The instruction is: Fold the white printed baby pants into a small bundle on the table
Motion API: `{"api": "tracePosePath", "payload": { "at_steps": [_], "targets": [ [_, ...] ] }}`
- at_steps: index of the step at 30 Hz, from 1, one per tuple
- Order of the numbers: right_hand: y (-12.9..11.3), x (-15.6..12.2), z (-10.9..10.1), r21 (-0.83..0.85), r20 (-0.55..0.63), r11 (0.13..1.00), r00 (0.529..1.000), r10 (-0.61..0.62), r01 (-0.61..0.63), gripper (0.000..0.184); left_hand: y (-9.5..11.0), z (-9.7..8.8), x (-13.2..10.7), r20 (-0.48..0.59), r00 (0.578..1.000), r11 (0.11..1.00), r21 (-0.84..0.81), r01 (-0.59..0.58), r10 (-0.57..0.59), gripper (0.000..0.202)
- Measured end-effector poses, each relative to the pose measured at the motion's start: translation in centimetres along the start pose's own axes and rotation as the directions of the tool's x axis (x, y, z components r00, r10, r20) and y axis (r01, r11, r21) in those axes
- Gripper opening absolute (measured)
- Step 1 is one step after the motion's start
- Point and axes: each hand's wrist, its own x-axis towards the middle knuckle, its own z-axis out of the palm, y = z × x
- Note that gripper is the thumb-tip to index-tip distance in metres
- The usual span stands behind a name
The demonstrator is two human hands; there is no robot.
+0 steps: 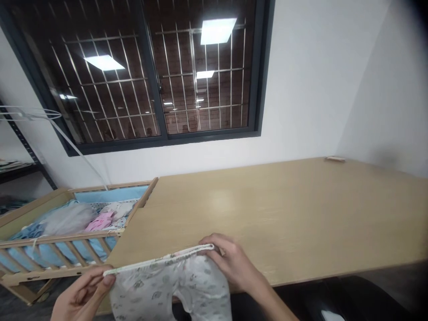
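Observation:
Small white baby pants [150, 285] with a faint printed pattern hang at the near edge of the table, waistband up. My left hand [82, 292] pinches the left end of the waistband between thumb and fingers. At the other end, my right hand [230, 258] grips the waistband's corner, with its fingers partly behind the cloth. The waistband is drawn out fairly straight between both hands and slopes up to the right. A dark gap shows between the two legs, and their lower ends lie outside the picture.
A wide wooden table [284, 214] stretches ahead to the wall, with a small flat object [335, 158] at its far edge. To the left stands a wooden crib [63, 243] holding clothes and a plastic bag. A barred window [160, 89] is above.

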Motion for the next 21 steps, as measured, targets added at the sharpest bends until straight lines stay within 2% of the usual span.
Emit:
{"api": "tracePosePath", "payload": {
  "at_steps": [2, 4, 6, 8, 11, 13, 15, 18, 21],
  "targets": [
    [-0.7, 0.5, -1.8, -0.055, -0.012, 0.995, 0.996, -0.086, 0.085, 0.024, 1.4, 0.7, 1.1, -0.004, 0.999, 0.999, 0.008, -0.034, 0.034, 0.053],
    [-0.6, 1.2, -3.2, -0.121, -0.057, 0.984, 0.989, -0.139, 0.131, 0.028, 3.2, 1.8, 2.6, 0.043, 0.994, 0.995, 0.014, -0.098, 0.097, 0.05],
    [0.5, 2.2, -4.2, -0.182, -0.103, 0.972, 0.981, -0.166, 0.146, 0.028, 4.6, 3.4, 4.4, 0.127, 0.974, 0.981, 0.029, -0.192, 0.187, 0.048],
    [2.6, 3.5, -4.7, -0.228, -0.139, 0.967, 0.979, -0.151, 0.117, 0.028, 5.1, 5.8, 6.6, 0.215, 0.94, 0.957, 0.058, -0.284, 0.266, 0.048],
    [7.1, 5.3, -4.5, -0.273, -0.195, 0.962, 0.98, -0.037, -0.018, 0.026, 3.8, 10.7, 9.8, 0.318, 0.895, 0.919, 0.139, -0.37, 0.312, 0.048],
    [10.5, 6.2, -4.0, -0.293, -0.191, 0.951, 0.981, 0.043, -0.098, 0.022, 1.9, 14.2, 11.2, 0.365, 0.895, 0.878, 0.299, -0.374, 0.257, 0.044],
    [13.6, 6.7, -3.4, -0.322, -0.138, 0.936, 0.985, 0.1, -0.14, 0.02, 0.0, 17.3, 11.9, 0.41, 0.893, 0.82, 0.435, -0.371, 0.186, 0.038],
    [17.6, 7.3, -2.5, -0.411, -0.074, 0.896, 0.985, 0.154, -0.171, 0.021, -2.1, 20.6, 12.6, 0.412, 0.903, 0.766, 0.539, -0.351, 0.125, 0.029],
    [20.7, 8.4, -1.9, -0.561, -0.049, 0.805, 0.979, 0.2, -0.193, 0.023, -3.0, 23.1, 13.8, 0.376, 0.922, 0.707, 0.629, -0.325, 0.089, 0.026]
  ]
}}
